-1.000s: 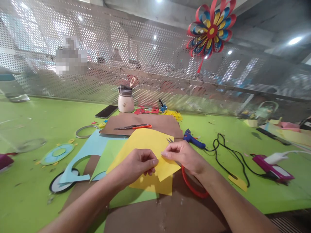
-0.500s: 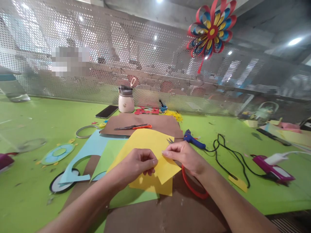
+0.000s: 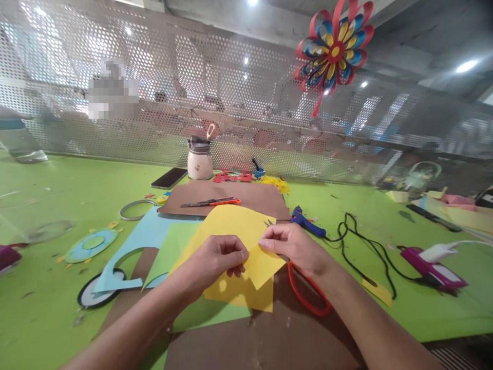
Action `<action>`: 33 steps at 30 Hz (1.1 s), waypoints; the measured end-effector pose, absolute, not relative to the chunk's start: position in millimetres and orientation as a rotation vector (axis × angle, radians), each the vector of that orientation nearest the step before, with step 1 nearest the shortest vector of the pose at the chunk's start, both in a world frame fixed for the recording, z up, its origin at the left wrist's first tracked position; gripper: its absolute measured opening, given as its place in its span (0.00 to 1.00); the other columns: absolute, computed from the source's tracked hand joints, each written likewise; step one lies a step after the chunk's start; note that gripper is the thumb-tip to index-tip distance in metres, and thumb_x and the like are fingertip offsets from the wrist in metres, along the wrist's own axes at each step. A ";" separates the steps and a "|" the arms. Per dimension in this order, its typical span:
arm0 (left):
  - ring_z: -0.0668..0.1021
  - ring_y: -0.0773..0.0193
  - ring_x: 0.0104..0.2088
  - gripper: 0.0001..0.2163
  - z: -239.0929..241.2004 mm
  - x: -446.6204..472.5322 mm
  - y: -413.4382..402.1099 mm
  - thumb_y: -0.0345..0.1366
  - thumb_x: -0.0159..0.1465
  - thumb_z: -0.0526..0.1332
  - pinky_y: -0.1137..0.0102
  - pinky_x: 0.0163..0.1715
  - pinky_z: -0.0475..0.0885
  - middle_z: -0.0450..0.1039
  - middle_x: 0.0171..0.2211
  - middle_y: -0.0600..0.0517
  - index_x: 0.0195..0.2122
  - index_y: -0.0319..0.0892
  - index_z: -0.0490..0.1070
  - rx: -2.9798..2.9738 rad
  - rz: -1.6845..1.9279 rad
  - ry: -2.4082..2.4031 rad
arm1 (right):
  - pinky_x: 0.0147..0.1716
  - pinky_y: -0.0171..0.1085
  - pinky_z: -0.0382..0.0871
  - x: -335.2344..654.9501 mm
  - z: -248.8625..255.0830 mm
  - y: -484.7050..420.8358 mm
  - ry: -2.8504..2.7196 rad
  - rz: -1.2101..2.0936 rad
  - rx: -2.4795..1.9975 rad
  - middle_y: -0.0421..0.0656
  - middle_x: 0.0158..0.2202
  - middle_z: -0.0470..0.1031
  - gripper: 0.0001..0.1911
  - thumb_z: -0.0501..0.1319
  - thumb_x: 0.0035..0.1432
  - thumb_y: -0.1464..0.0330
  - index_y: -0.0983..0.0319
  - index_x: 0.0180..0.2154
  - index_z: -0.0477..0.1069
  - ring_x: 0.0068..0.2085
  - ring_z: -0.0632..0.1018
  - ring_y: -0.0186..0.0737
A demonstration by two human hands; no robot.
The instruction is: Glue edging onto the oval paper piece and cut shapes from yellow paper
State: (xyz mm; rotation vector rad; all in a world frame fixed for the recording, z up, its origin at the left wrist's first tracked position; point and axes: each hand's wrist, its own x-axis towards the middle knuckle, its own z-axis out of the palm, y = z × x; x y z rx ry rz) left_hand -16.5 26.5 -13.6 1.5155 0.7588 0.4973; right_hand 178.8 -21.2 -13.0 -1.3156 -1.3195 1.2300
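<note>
Green counter (image 3: 77,190), backed by a perforated metal screen (image 3: 173,77); a red, blue and yellow paper flower (image 3: 334,50) hangs in front of the screen, upper right.

Left hand (image 3: 219,259): clenched in a pinch, thumb and forefinger on the yellow sheet (image 3: 234,226) near its middle. Right hand (image 3: 295,246): also pinching the same sheet, fingertips just beside those of the left hand, nearly touching. The sheet is lifted off the counter and tilted, its far corner pointing away from the person. A second yellow piece (image 3: 239,295) lies flat directly beneath it.

Under and around: a light green sheet (image 3: 173,244) and a light blue sheet (image 3: 146,231) with a curved cut-out lie to the left, both on brown paper (image 3: 250,195). Scissors (image 3: 211,202) with orange handles rest on the far part of the brown paper. A red ring (image 3: 308,303) lies below the right wrist, partly hidden by it. A blue glue gun (image 3: 306,222) sits just beyond the right hand, its black cord (image 3: 362,246) trailing right. A white jar (image 3: 199,159) and a dark phone (image 3: 168,177) stand near the screen.
</note>
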 end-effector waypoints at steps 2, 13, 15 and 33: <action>0.72 0.65 0.25 0.07 -13.6 -15.8 26.8 0.37 0.56 0.62 0.71 0.28 0.65 0.70 0.20 0.55 0.25 0.40 0.71 1.546 0.474 0.772 | 0.28 0.36 0.62 179.4 -14.1 -20.8 -1.330 1.212 -1.335 0.40 0.23 0.71 0.13 0.68 0.47 0.60 0.64 0.27 0.73 0.26 0.69 0.34; 0.70 0.65 0.25 0.08 -11.8 -16.8 25.4 0.38 0.57 0.59 0.71 0.28 0.63 0.68 0.22 0.55 0.25 0.40 0.72 1.671 0.438 0.763 | 0.26 0.33 0.55 177.8 -14.2 -21.4 -1.534 1.232 -1.312 0.37 0.23 0.66 0.14 0.67 0.50 0.59 0.65 0.27 0.71 0.25 0.64 0.31; 0.69 0.66 0.25 0.08 -12.6 -15.9 25.4 0.38 0.57 0.59 0.71 0.27 0.63 0.68 0.22 0.55 0.26 0.40 0.72 1.652 0.430 0.761 | 0.26 0.33 0.55 176.6 -14.6 -22.1 -1.545 1.248 -1.302 0.36 0.23 0.66 0.15 0.67 0.50 0.59 0.65 0.27 0.71 0.25 0.64 0.30; 0.67 0.67 0.24 0.04 -8.6 -16.4 22.4 0.33 0.55 0.59 0.71 0.27 0.59 0.65 0.20 0.57 0.25 0.40 0.69 1.639 0.422 0.720 | 0.27 0.34 0.58 174.5 -11.2 -23.1 -1.479 1.329 -1.178 0.38 0.23 0.67 0.19 0.64 0.54 0.54 0.65 0.28 0.73 0.25 0.65 0.31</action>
